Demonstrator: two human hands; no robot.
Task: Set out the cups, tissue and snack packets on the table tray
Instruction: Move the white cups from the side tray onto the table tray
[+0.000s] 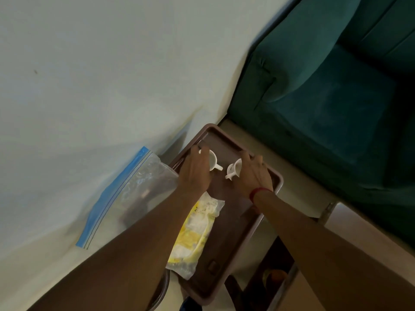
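Observation:
A brown table tray (233, 223) runs from the wall corner toward me. Two small white cups with handles stand near its far end. My left hand (195, 173) is closed over the left cup (214, 162) from above. The right cup (234, 169) is gripped the same way by my right hand (253, 176), which wears a red thread at the wrist. Both cups rest on or just above the tray surface; I cannot tell which. A yellow and white tissue packet (195, 234) lies on the tray's left side, partly under my left forearm.
A clear zip bag with a blue seal (125, 194) leans against the white sheet-covered surface (89, 97) left of the tray. A teal sofa (325, 97) fills the upper right. Below the tray there is a lower shelf with a round orange object (275, 277).

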